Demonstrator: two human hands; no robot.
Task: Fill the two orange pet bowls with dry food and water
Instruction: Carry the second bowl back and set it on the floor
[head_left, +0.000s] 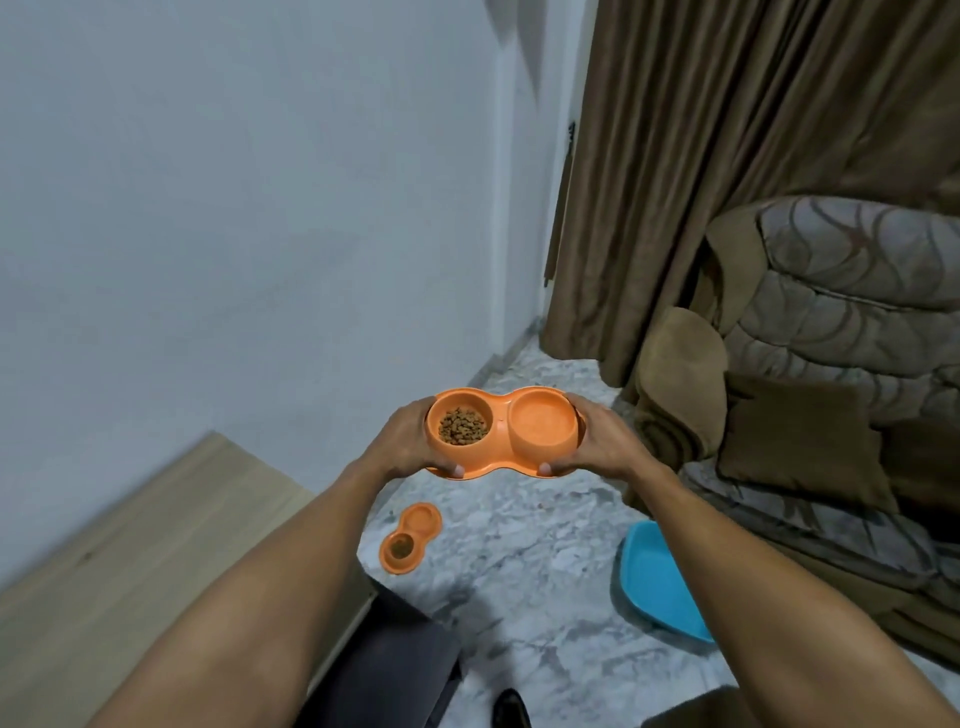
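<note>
Head view: we hold the orange double pet bowl (501, 415) in mid-air above the marble floor (519, 551). Our left hand (408, 441) curls its fingers round the end with dry food (462, 426), and our right hand (605, 441) curls round the other end. Whether that cup holds water we cannot tell. A second orange double bowl (410, 538) lies on the floor below, and a blue tray (660, 582) lies near the sofa (831, 364).

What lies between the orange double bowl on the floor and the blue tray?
In the head view, only bare marble floor separates the orange double bowl on the floor from the blue tray; nothing stands on that stretch.
</note>
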